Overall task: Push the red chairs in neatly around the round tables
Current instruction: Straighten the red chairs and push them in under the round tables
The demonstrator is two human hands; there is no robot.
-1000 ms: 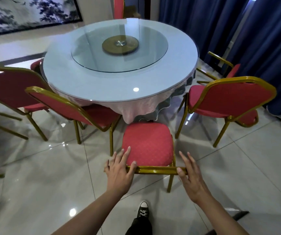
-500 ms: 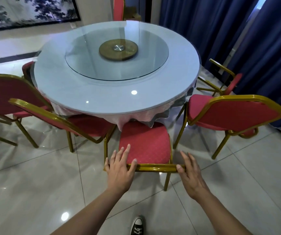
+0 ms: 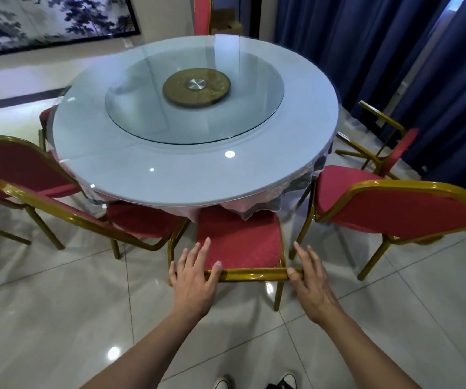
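One round table (image 3: 296, 153) stands ahead of the hands, carrying one glass turntable (image 3: 147, 116) with one brass hub (image 3: 215, 89) at its middle.

Seven red chairs show around the table:
- one directly under the hands (image 3: 240, 240);
- two to the left of the left hand, a nearer one (image 3: 142, 220) and a farther one (image 3: 10, 164);
- one mostly hidden behind the table's left edge (image 3: 46, 116);
- two to the right of the right hand, a near one (image 3: 406, 209) and one lying tipped beyond it (image 3: 400, 148);
- one past the table's far side (image 3: 202, 12).

Two hands are in view, left (image 3: 195, 279) and right (image 3: 312, 282). Two shoes (image 3: 254, 383) show below them on the floor. One framed ink painting (image 3: 43, 21) hangs far up-left. Dark blue curtains (image 3: 366, 46) hang up-right; their panels cannot be counted.
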